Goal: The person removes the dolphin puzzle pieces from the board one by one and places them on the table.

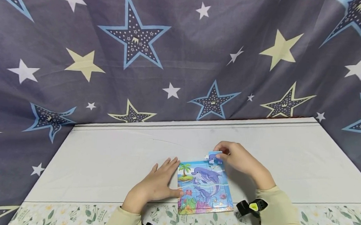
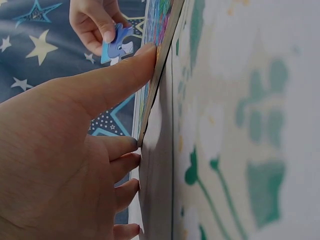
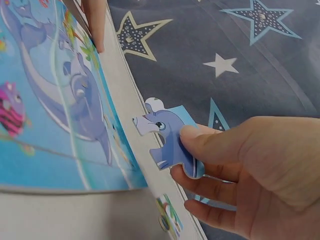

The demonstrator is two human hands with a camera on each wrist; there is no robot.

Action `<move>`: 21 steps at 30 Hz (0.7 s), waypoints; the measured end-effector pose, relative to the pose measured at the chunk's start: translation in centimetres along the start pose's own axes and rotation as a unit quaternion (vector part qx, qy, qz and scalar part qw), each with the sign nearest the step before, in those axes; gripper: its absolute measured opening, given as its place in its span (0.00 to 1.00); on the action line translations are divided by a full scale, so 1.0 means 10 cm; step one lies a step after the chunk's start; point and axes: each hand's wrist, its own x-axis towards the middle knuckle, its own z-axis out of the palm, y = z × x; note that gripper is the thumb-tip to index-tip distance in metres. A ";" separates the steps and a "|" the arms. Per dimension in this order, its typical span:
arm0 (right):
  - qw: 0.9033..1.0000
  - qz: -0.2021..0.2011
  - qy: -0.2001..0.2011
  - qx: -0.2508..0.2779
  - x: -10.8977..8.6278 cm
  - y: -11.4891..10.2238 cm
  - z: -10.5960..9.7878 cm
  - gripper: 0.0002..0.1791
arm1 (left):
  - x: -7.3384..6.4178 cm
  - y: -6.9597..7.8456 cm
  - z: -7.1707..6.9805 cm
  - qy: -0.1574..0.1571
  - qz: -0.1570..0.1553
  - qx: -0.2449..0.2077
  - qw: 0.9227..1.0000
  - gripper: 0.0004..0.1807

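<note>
One puzzle piece (image 3: 172,132), pinched in your right hand (image 1: 236,157); one puzzle (image 1: 204,188), touched by your straight-fingered left hand (image 1: 156,184): brace it, lower the piece level.

I see soft light on the white table (image 1: 117,150), with a grey shadow just under the right hand (image 1: 236,157). The left wrist view is dimmer; flowery cloth (image 2: 270,125) beside the left hand (image 1: 156,185) looks blurry.

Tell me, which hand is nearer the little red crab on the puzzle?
Left. The left hand has its thumb tip beside the crab; the right hand is farther off, near the puzzle's far right corner, pinching a piece.
</note>
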 end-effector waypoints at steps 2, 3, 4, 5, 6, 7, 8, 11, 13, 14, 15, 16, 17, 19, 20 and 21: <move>1.000 0.003 0.007 -0.001 0.00 0.02 -0.02 0.02 | 0.00 0.00 0.00 0.000 0.000 0.002 1.000 0.57; 1.000 0.006 0.010 -0.002 -0.01 0.03 -0.03 0.02 | 0.01 0.00 0.00 0.000 0.000 0.003 1.000 0.57; 1.000 0.008 0.012 -0.002 -0.01 0.03 -0.04 0.03 | 0.01 0.00 0.00 0.000 0.000 0.003 1.000 0.57; 1.000 0.010 0.015 -0.002 -0.01 0.04 -0.05 0.03 | 0.01 0.00 0.00 -0.001 -0.001 0.002 1.000 0.57; 1.000 0.012 0.016 -0.002 -0.02 0.05 -0.06 0.03 | 0.01 0.00 0.00 -0.001 -0.001 0.003 1.000 0.56; 1.000 0.013 0.019 -0.003 -0.02 0.06 -0.07 0.03 | 0.01 0.00 0.00 -0.002 -0.002 0.002 1.000 0.56; 1.000 0.015 0.020 -0.002 -0.02 0.07 -0.08 0.03 | 0.01 0.00 0.00 -0.002 -0.002 0.001 1.000 0.56; 0.999 0.024 0.023 -0.001 -0.03 0.09 -0.11 0.03 | 0.00 0.00 0.00 -0.003 -0.003 -0.001 1.000 0.56; 0.999 0.031 0.026 -0.002 -0.04 0.11 -0.14 0.04 | 0.00 0.00 0.00 -0.002 -0.003 0.000 1.000 0.56; 0.999 0.034 0.027 -0.003 -0.05 0.12 -0.15 0.04 | 0.00 -0.01 0.00 -0.002 -0.003 0.000 1.000 0.56; 0.999 0.036 0.030 -0.004 -0.05 0.13 -0.16 0.05 | 0.00 -0.01 0.01 -0.002 -0.004 0.000 1.000 0.56; 0.999 0.037 0.032 -0.005 -0.05 0.14 -0.17 0.05 | 0.00 -0.01 0.01 -0.002 -0.005 0.001 1.000 0.56; 0.999 0.037 0.036 -0.006 -0.05 0.15 -0.18 0.05 | 0.00 -0.01 0.01 -0.002 -0.005 0.002 1.000 0.57; 0.998 0.037 0.044 -0.007 -0.06 0.17 -0.19 0.05 | 0.01 -0.01 0.01 -0.002 -0.006 0.002 1.000 0.57; 0.998 0.036 0.049 -0.006 -0.06 0.18 -0.20 0.05 | 0.01 -0.01 0.01 -0.002 -0.006 0.003 1.000 0.57; 0.998 0.036 0.054 -0.007 -0.06 0.19 -0.20 0.05 | 0.01 -0.01 0.01 -0.002 -0.006 0.002 1.000 0.57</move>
